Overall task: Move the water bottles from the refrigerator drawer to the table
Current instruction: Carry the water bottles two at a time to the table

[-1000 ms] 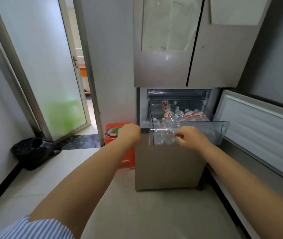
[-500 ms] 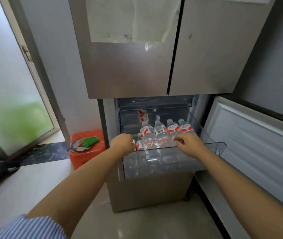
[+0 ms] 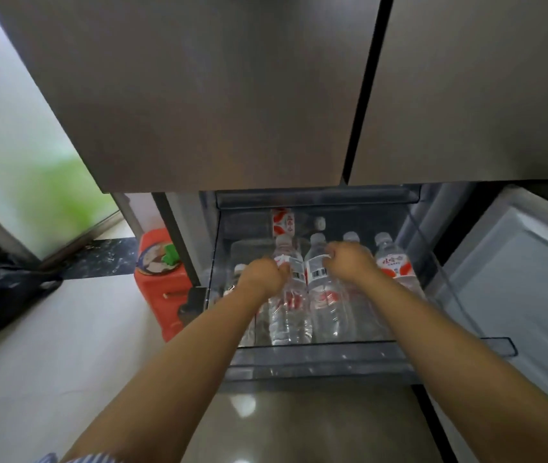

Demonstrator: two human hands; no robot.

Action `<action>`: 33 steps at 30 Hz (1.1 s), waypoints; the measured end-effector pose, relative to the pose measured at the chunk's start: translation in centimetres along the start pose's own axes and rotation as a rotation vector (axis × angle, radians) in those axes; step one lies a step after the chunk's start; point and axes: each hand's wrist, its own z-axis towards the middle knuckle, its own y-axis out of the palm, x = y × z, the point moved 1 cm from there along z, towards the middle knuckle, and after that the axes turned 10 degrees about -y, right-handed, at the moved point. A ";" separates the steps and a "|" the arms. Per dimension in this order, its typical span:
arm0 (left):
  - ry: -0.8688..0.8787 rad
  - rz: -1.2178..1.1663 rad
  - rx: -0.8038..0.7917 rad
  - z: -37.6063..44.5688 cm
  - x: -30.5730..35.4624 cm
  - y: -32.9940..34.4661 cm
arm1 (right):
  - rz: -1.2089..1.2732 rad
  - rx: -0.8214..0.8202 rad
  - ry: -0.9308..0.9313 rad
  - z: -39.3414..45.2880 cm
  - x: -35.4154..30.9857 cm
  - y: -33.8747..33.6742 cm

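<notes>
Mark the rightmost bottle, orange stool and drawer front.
rightmost bottle (image 3: 394, 262), head view, on its label
orange stool (image 3: 159, 289), head view, on its side
drawer front (image 3: 316, 360), head view, on the clear panel

Both bare arms reach forward, side by side.
The left hand (image 3: 263, 276) and right hand (image 3: 349, 265) are curled, knuckles up, near each other.

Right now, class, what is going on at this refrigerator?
A person leans over the open clear refrigerator drawer, which is full of water bottles with red-and-white labels. The left hand closes around one bottle and the right hand around the neighbouring bottle; both bottles look to be still in the drawer. Another bottle stands untouched at the right. No table is in view.
</notes>
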 end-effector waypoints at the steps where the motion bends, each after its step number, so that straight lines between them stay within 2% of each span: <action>1: -0.019 -0.023 0.000 0.8 0.4 0.3 | -0.025 -0.011 0.025 1.1 0.2 0.0; 4: -0.093 -0.110 0.009 2.9 1.0 1.1 | -0.075 -0.030 0.122 3.9 1.1 0.5; 9: -0.198 -0.306 0.004 4.6 1.9 2.4 | -0.047 -0.046 0.095 6.9 1.4 1.3; 15: -0.267 -0.809 -0.123 7.6 2.3 2.4 | 0.057 -0.149 0.153 9.7 2.1 1.7; 18: -0.247 -0.861 -0.173 8.4 2.5 2.3 | 0.082 -0.163 0.118 10.1 2.2 1.9; 22: -0.192 -0.875 -0.157 7.9 2.3 2.1 | 0.168 -0.152 0.064 9.2 1.8 1.4; 28: -0.251 -1.052 -0.091 6.1 0.4 -0.3 | 0.392 -0.009 0.018 7.1 0.9 0.0; 33: -0.320 -1.264 -0.120 3.3 -2.3 -2.3 | 0.334 0.105 0.084 3.9 0.9 -2.2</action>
